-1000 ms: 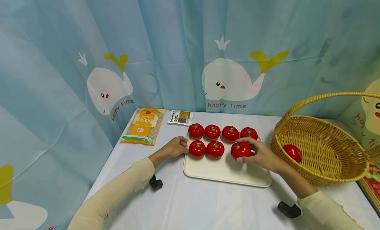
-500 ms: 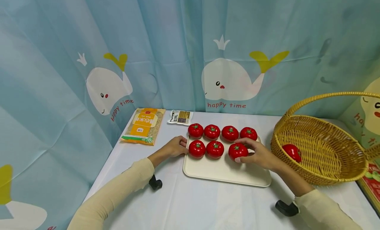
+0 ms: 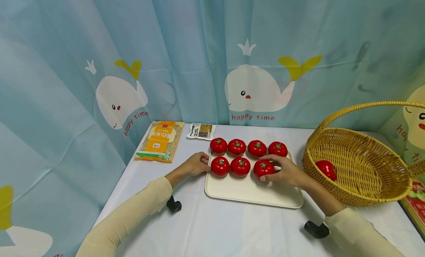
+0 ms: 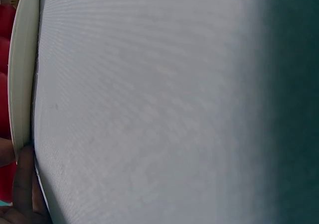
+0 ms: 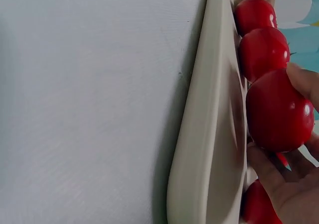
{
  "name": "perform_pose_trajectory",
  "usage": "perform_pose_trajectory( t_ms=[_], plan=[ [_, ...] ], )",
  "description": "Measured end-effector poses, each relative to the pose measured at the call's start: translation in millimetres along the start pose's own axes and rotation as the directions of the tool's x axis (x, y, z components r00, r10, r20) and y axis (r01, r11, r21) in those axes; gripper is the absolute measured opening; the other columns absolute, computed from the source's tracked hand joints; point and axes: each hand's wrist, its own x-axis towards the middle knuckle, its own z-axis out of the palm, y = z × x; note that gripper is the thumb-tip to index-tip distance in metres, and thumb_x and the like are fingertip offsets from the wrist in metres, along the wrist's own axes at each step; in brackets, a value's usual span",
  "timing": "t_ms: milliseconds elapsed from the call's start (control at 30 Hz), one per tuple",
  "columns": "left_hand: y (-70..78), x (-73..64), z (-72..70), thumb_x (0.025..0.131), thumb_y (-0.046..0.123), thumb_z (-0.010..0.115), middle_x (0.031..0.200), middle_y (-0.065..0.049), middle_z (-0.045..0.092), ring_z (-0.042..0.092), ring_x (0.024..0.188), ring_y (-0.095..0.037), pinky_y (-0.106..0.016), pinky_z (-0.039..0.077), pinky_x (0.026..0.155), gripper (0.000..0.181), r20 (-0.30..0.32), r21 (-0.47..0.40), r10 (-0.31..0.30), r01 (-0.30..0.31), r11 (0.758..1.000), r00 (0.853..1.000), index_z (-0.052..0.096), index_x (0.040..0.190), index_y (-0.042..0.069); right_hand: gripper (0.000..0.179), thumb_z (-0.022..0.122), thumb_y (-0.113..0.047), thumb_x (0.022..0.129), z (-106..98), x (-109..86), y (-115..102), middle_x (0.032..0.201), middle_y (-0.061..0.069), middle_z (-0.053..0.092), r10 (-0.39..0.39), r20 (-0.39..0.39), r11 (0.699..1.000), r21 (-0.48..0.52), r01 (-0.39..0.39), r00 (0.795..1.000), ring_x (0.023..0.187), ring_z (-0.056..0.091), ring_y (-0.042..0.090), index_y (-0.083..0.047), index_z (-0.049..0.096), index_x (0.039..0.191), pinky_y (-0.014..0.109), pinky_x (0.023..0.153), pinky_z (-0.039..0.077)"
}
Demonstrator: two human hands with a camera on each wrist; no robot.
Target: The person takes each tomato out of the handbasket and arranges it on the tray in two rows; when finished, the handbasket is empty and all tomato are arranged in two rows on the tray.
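My right hand (image 3: 286, 172) grips a red tomato (image 3: 263, 169) low over the cream tray (image 3: 245, 192), thumb on one side and fingers on the other. In the right wrist view this tomato (image 5: 279, 112) appears just above the tray's floor; whether it touches is unclear. On the tray, a back row of several tomatoes (image 3: 237, 147) stands behind two front ones (image 3: 240, 166), left of the held one. My left hand (image 3: 196, 164) pinches the tray's left edge. The left wrist view has its thumb inside the rim (image 4: 22, 84) and fingers outside.
A wicker basket (image 3: 358, 190) with an arched handle stands right of the tray, one tomato (image 3: 327, 170) inside. At the back left lie a grain bag (image 3: 160, 141) and a small packet (image 3: 201, 131). A red box (image 3: 417, 198) sits at the right edge.
My right hand has carried its tomato slightly left, closer to the two front-row tomatoes. The left hand stays at the tray's edge.
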Motion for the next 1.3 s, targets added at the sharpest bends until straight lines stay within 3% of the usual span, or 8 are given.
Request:
perform_pose_trajectory(
  t_ms=[667,933,1300],
  plan=[
    [0.9,1.0,-1.4,0.078,0.002,0.07,0.101,-0.01,0.061,0.059,0.086,-0.016,-0.024,0.058,0.075,0.044,0.008,0.011,0.024,-0.024,1.0,1.0,0.056,0.12,-0.003,0.067,0.083,-0.013,0.08,1.4,7.2,0.7,0.127,0.025,0.059,0.035,0.046,0.998,0.051,-0.037,0.998,0.108,0.063,0.033,0.0,0.053,0.138,0.025,0.081,0.057],
    [-0.4,2.1,-0.3,0.078,0.001,0.071,0.103,-0.01,0.06,0.058,0.086,-0.015,-0.024,0.058,0.073,0.046,-0.001,0.001,0.015,-0.015,1.0,1.0,0.056,0.122,-0.002,0.067,0.083,-0.009,0.079,1.5,7.6,2.2,0.127,0.026,0.059,-0.013,0.047,1.0,0.02,0.012,0.999,0.109,0.063,0.036,0.001,0.053,0.137,0.026,0.083,0.057],
    [-0.6,1.0,0.4,0.079,0.001,0.071,0.102,-0.01,0.061,0.058,0.086,-0.015,-0.024,0.058,0.073,0.045,0.003,-0.007,-0.001,0.001,1.0,1.0,0.056,0.122,-0.002,0.071,0.083,-0.01,0.079,0.4,6.1,1.1,0.131,0.028,0.058,-0.02,0.056,1.0,0.011,0.019,0.998,0.111,0.062,0.039,0.004,0.05,0.139,0.032,0.087,0.057]
  ],
)
